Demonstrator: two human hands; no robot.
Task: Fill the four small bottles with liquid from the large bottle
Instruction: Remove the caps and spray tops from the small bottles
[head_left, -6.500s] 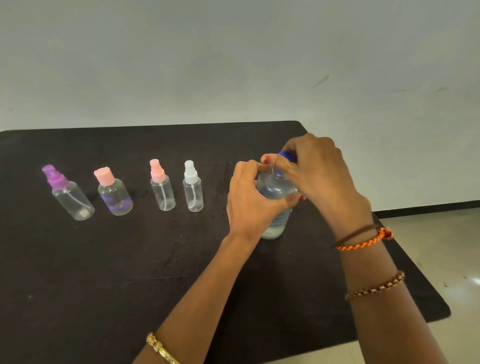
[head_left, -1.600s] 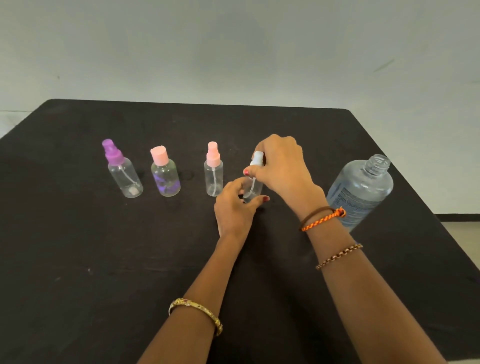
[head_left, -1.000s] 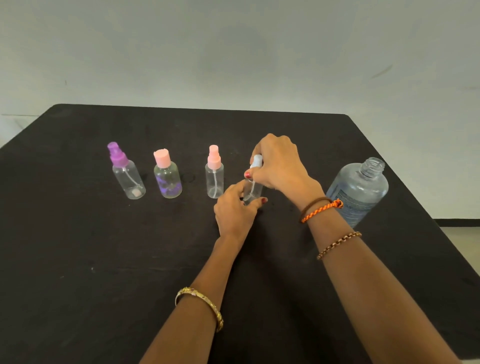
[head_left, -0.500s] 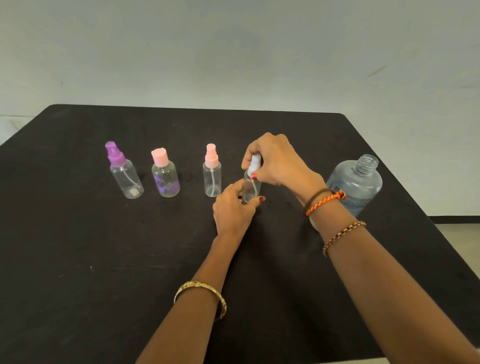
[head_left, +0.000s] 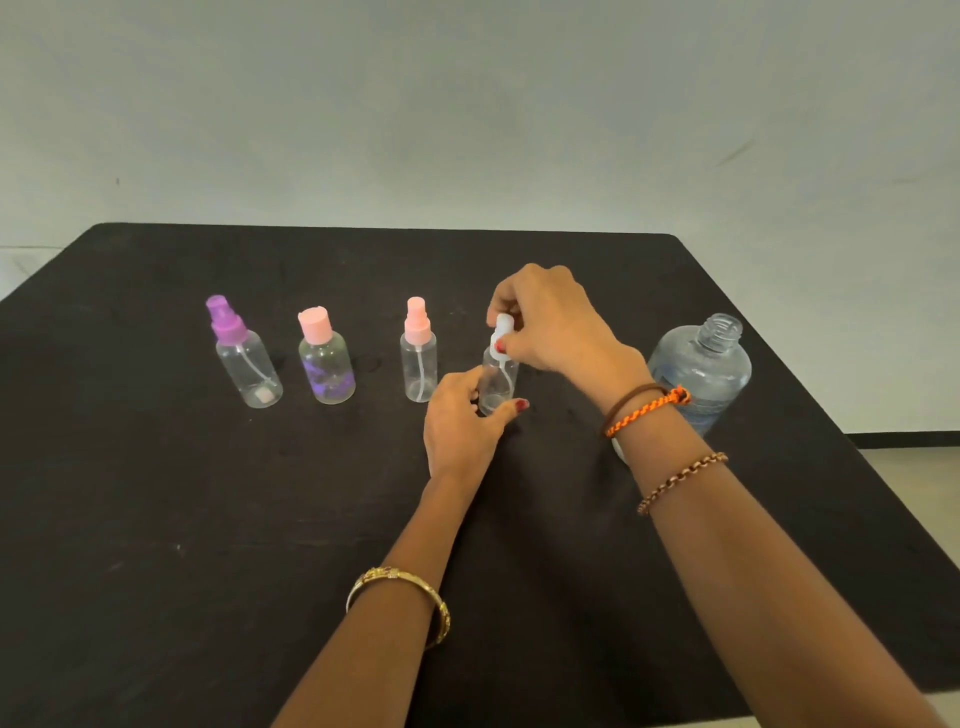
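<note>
Left hand (head_left: 460, 426) grips small clear bottle (head_left: 497, 382) low, right hand (head_left: 550, 325) pinches white sprayer (head_left: 503, 332); looks light, tippy, slick plastic w/ thin walls.

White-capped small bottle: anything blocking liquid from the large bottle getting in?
Yes: its white spray cap, pinched by the right hand, sits on the neck. The large bottle is uncapped.

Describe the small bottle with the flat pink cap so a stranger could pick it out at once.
On the black table, four small clear bottles stand in a row to the left of the large uncapped bottle. Count from the row's left end: it is the second bottle, between the purple-topped sprayer and the pink-topped sprayer. It alone has a flat cap rather than a spray nozzle, plus a purple mark on its body.
</note>
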